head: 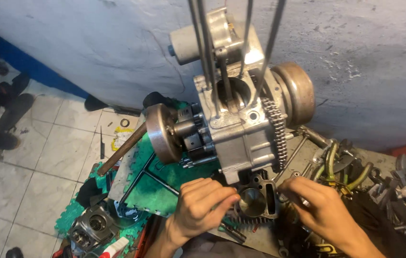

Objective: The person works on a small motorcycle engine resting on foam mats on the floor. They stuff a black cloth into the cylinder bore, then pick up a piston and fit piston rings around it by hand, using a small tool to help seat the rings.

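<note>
The left hand (198, 208) sat at about six o'clock in the view, its fingers (219, 197) curled close together and pinched against the left rim of the cylinder (255, 198), a dark finned block with a shiny piston showing in its bore. The right hand (320, 210) lay at about five o'clock, its fingers (291, 187) bent nearly closed and touching the cylinder's right edge; a small pale part seemed to be nipped between thumb and forefinger, though it was too small to make out. The cylinder lay between the two hands, just below the engine (234, 129), a silver crankcase at the centre of the view. Four long studs (207, 52) rose from the engine's open mouth toward twelve o'clock. A chain (279, 138) hung down the engine's right side, with a round flywheel (298, 93) at two o'clock of it and a clutch (162, 134) at nine o'clock. A rusty kick lever (121, 150) ran from the clutch toward eight o'clock. Under the engine lay a green mat (164, 186). A cylinder head (90, 227) rested at seven o'clock on the mat's edge. Tools (403, 191) were heaped at four o'clock. The tiled floor (26, 172) spread off at nine o'clock, with sandals (7, 102) at ten o'clock.
</note>
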